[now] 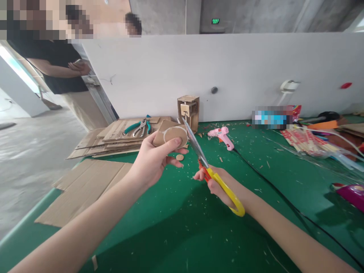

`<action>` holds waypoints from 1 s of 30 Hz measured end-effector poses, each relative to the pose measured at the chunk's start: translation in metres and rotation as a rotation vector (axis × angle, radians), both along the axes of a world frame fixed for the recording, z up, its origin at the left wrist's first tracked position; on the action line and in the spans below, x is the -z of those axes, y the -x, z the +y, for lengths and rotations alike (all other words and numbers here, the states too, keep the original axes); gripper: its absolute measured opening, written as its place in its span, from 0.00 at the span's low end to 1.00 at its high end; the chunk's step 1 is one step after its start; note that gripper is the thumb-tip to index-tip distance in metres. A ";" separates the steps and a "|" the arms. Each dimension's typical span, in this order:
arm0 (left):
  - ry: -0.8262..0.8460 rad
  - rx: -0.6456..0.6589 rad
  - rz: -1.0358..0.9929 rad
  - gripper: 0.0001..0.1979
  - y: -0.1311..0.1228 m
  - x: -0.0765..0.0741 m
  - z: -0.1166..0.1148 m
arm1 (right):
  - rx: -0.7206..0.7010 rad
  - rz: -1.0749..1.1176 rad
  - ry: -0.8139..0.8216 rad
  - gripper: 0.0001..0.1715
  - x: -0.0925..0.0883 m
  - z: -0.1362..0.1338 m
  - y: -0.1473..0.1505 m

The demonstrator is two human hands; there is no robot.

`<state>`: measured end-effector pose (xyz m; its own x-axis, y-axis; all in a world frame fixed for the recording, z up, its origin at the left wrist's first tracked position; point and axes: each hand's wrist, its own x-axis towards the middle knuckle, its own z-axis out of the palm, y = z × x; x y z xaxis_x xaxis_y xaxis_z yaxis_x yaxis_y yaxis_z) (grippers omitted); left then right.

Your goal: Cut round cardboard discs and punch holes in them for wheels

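Scissors (196, 147): blades aimed away from the body and leftward, tips near the upper right edge of a small cardboard piece (172, 133)
Long axis: slanted from the yellow and red handles at lower right to the tips at upper left
Cardboard piece: held up off the table, its broad face with a pale curved outline turned to the wearer
Tabletop (159, 223): green, strewn with pale scraps
Table's left: pliers (139, 127) with teal handles on stacked cardboard sheets (113, 142); a loose flat sheet (88, 191) nearer
Table's back: a small cardboard box (195, 113) upright before a white partition (170, 72)
Table's right: a pink glue gun (222, 135) on its side, black cord (273, 185) trailing nearer
Room: grey concrete, a green exit sign (215, 21), a person in a dark top (57, 60) standing beyond the table's left side
Right hand (222, 192): closed round the scissors' handles, blades reaching out ahead of it
Left hand (152, 157): pinching the cardboard piece, thumb on the face; the piece sits beyond the palm, left of the blades
Blade gap: cannot tell whether they bite the edge
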<state>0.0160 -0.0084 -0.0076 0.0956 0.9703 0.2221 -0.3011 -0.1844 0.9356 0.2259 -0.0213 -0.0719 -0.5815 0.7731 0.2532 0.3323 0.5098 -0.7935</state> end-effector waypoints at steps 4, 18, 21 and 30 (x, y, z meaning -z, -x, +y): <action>-0.037 -0.031 0.025 0.11 -0.001 -0.001 0.000 | 0.022 -0.004 -0.051 0.26 0.000 0.000 0.002; -0.070 -0.015 0.040 0.10 -0.005 0.005 -0.001 | 0.044 0.023 -0.001 0.28 -0.001 -0.001 0.002; -0.085 -0.017 0.062 0.09 -0.004 0.004 -0.001 | 0.079 -0.041 -0.035 0.27 -0.001 0.000 0.003; -0.101 -0.011 0.093 0.09 -0.005 0.004 -0.002 | 0.204 -0.094 -0.092 0.28 0.008 0.003 0.003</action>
<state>0.0211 -0.0106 -0.0121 0.1094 0.9445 0.3097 -0.2113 -0.2823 0.9358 0.2227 -0.0182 -0.0800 -0.4401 0.8532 0.2799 0.5058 0.4931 -0.7078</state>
